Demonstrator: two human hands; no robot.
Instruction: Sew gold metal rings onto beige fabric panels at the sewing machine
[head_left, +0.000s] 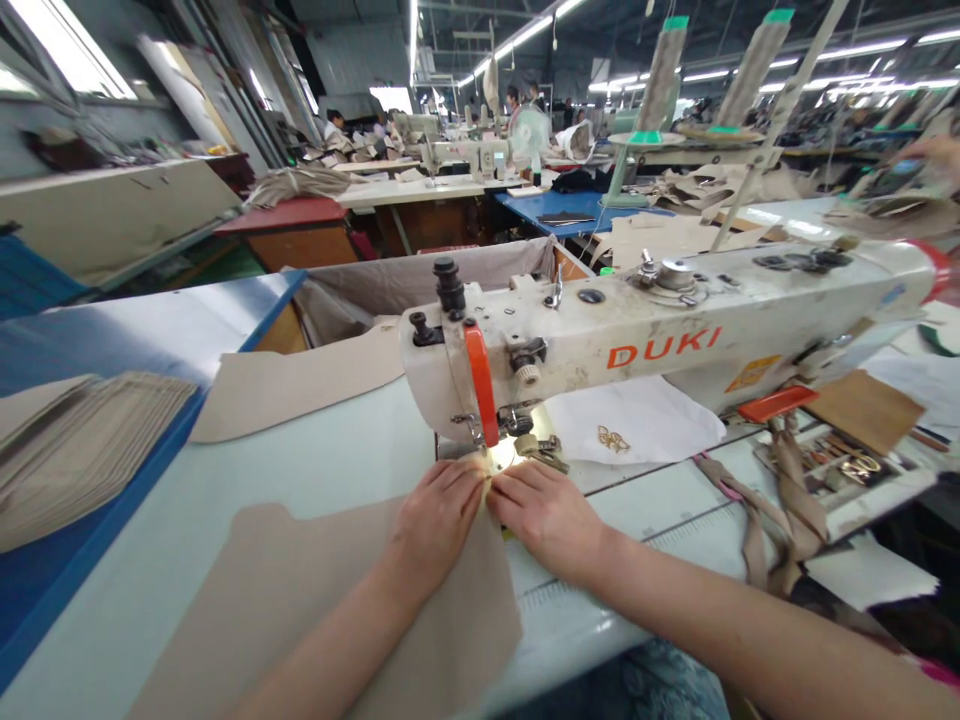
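Note:
A white sewing machine point(600, 320) marked DUKI stands over the pale table, its lit needle area just beyond my fingertips. My left hand point(442, 515) is closed on a beige fabric panel point(457, 620), its fingers bunched at the upper edge by the presser foot. Close against it, my right hand point(544, 510) pinches at the panel's right corner with fingers together. The fingertips of both hands nearly meet, and they hide the edge between them. Much of the panel spreads under my left forearm. Behind the needle lies a second beige panel point(300, 385).
A stack of beige panels point(97, 440) lies on the blue-edged surface at left. Right of the needle are a white cloth point(630, 420), fabric strips point(795, 490) and a tray point(847, 470) of small tools. Thread cones point(660, 80) rise behind the machine; people work farther back.

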